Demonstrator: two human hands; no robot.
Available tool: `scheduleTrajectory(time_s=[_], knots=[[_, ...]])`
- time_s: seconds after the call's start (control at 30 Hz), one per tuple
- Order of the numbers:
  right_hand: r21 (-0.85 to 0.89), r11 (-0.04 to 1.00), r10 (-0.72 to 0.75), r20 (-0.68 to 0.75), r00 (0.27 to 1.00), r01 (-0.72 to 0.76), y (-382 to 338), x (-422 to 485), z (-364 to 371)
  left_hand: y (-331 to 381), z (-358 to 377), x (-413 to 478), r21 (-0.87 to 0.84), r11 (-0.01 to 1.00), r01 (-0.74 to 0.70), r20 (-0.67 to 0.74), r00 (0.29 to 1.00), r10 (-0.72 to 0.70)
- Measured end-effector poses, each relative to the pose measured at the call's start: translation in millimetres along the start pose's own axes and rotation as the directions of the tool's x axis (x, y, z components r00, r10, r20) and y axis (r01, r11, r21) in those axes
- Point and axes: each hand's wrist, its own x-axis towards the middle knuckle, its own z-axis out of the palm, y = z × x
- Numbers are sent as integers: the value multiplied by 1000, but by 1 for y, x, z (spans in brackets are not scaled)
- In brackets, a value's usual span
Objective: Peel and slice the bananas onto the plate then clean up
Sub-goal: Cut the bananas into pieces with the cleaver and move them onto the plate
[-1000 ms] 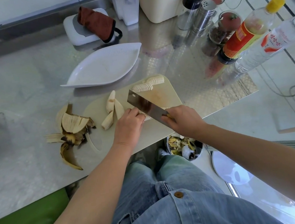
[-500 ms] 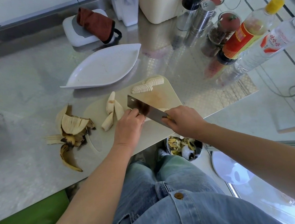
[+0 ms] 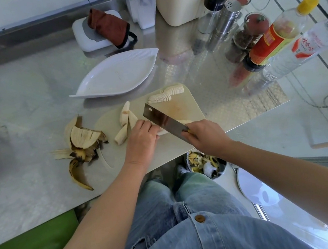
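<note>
On the pale cutting board [image 3: 179, 106] my right hand [image 3: 205, 136] grips the handle of a cleaver [image 3: 162, 118], whose blade rests across a peeled banana [image 3: 186, 121]. My left hand [image 3: 141, 140] presses that banana down just left of the blade. Peeled banana pieces [image 3: 125, 120] lie left of the blade. A sliced banana row [image 3: 166, 95] sits at the board's far edge. The white leaf-shaped plate [image 3: 118, 76] stands behind the board, with nothing on it. Banana peels [image 3: 81, 144] lie left of the board.
Bottles and spice jars [image 3: 269, 42] crowd the right of the steel counter, a cream bin [image 3: 188, 2] and a brown cloth [image 3: 109, 26] on a white box stand at the back. A bin with peels [image 3: 204, 164] sits on the floor below the counter edge.
The cleaver has dropped slightly and shifted along the banana held under my left hand; both hands stay in nearly the same place.
</note>
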Motion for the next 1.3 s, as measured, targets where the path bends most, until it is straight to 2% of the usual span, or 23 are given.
scheduleTrajectory(time_s=[0.1, 0.23, 0.5, 0.77, 1.3], knots=[[-25, 1000, -11, 15, 1000, 11, -1, 2, -5, -3, -2, 1, 127, 992, 0, -17, 1000, 2], [-35, 999, -24, 33, 999, 25, -3, 3, -8, -2, -1, 1, 178, 984, 13, -3, 1000, -12], [-81, 997, -18, 40, 999, 21, -1, 2, 3, -1, -2, 4, 165, 986, 28, 18, 999, -31], [14, 1000, -12, -32, 999, 13, 0, 2, -3, 0, -1, 8, 151, 988, 14, 28, 999, -19], [-72, 997, 5, 46, 999, -1, -3, 6, 1, 1, -2, 9, 139, 990, 18, 48, 999, -25]])
